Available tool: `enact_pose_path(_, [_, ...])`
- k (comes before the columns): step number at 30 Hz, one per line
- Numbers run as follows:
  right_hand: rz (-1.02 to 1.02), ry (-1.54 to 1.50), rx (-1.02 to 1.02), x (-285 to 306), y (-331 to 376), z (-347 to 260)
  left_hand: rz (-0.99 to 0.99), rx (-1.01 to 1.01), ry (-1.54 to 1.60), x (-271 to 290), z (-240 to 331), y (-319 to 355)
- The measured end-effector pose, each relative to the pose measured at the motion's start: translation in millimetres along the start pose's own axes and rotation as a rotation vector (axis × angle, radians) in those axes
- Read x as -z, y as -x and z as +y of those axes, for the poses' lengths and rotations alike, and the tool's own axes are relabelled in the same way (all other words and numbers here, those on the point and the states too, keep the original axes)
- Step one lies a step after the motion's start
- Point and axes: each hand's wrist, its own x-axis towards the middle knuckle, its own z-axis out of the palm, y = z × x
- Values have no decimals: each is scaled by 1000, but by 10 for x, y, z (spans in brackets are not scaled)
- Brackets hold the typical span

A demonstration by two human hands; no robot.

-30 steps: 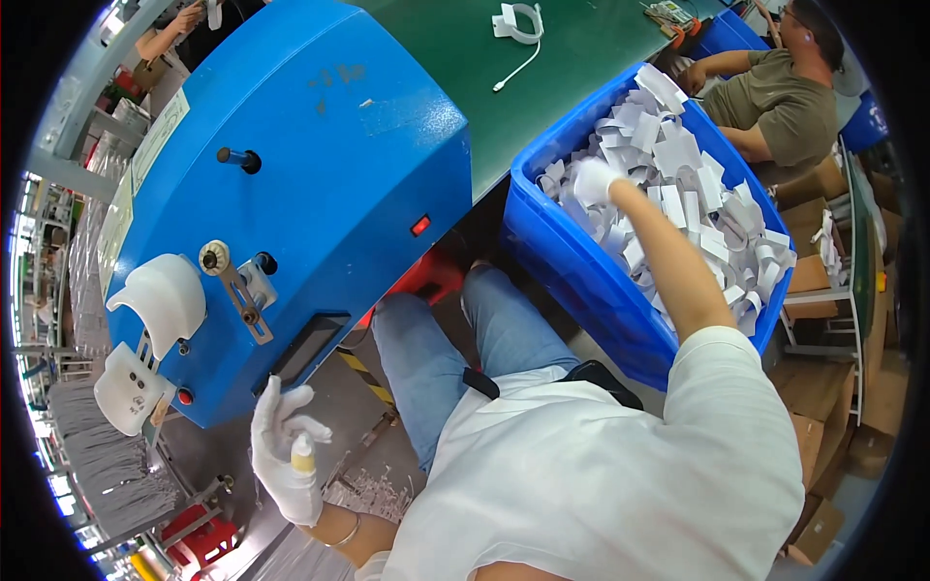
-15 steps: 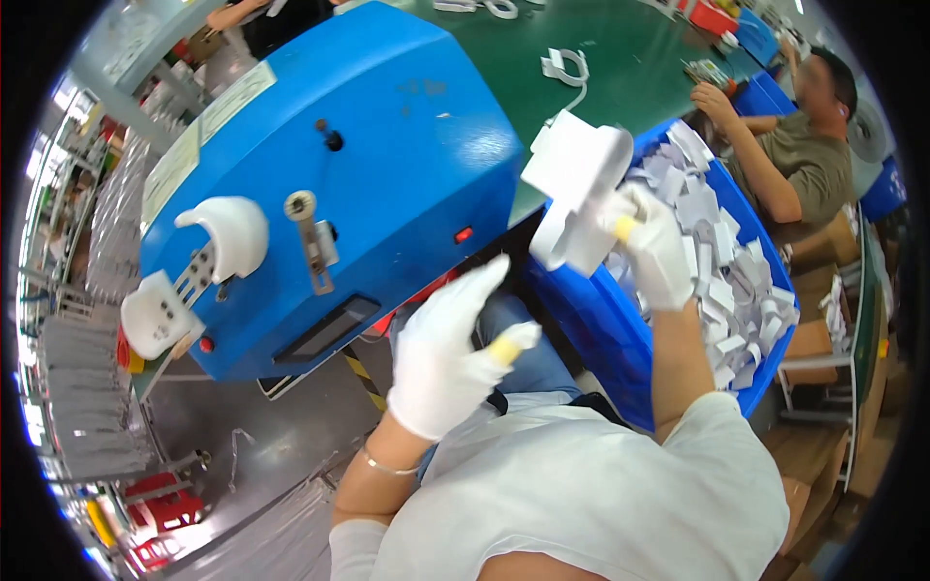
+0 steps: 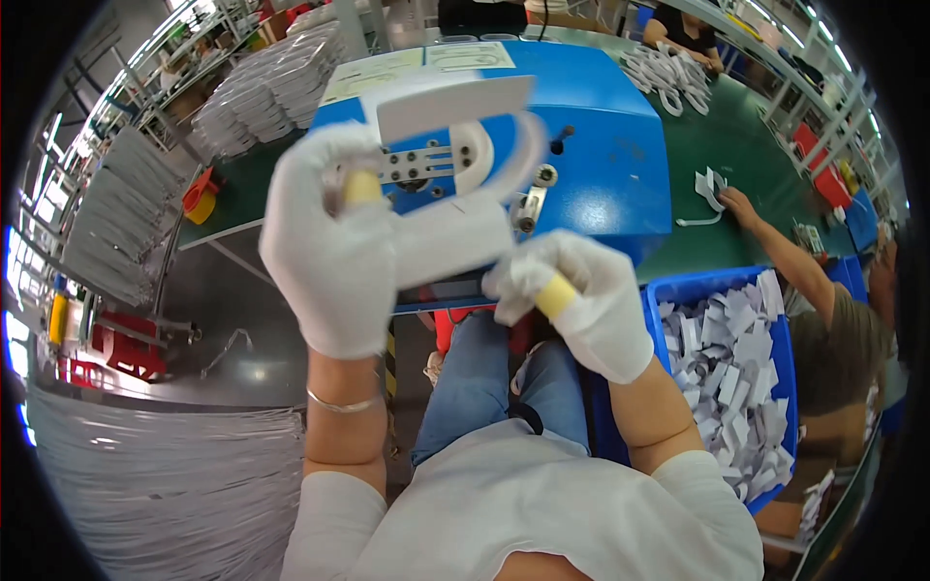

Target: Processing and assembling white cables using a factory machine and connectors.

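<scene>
Before the blue machine (image 3: 620,165) I hold up a white curved band with flat panels (image 3: 450,237), blurred by motion. My left hand (image 3: 334,247), in a white glove with a yellow wrap on a finger, is closed round the band's left side. My right hand (image 3: 586,305), gloved and wrapped the same way, has its fingers pinched together at the right end of the lower panel; its fingertips are smeared. Behind the band, the machine carries a white rounded form (image 3: 473,155), a slotted metal plate (image 3: 417,165) and a metal arm with a roller (image 3: 533,201).
A blue bin (image 3: 790,387) full of white folded pieces stands at my right. Another person's hand (image 3: 738,208) touches a white piece on the green table (image 3: 746,126). White bands (image 3: 668,77) lie piled farther back. Clear-wrapped stacks (image 3: 266,97) and an orange-yellow tape dispenser (image 3: 201,197) are left.
The view has swung left toward the machine. The white band has come from over the bin to before the machine. My left hand, open earlier, has risen and closed on it.
</scene>
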Motion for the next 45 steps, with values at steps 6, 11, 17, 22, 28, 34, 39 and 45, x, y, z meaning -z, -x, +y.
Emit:
enact_pose_path(6, [384,769,628,-97,-542,-217,19,-8,-248,211,-101,-316])
enact_pose_path(11, [217,313,473,-144,-789,-191,-50,60,-456,274,-198,-373])
enact_pose_path(17, [66,343,336,15,-919,-184,-318,249,116,309,-597,-439])
enact_pose_path(22, [-31,383,358,33,-984,-215,53,194,297,176,-865,8])
enact_pose_path(28, [-41,394,340,-203,-1137,-416,-144,672,658,67,-608,544])
enact_pose_path(34, [30,724,448,-298,-1171,-377,-302,784,791,92,-674,421])
enact_pose_path(39, [251,1006,801,-130,-799,-233,-15,23,-32,788,-1122,421])
enact_pose_path(45, [259,452,593,94,-283,-92,937,415,-564,2717,-1043,138])
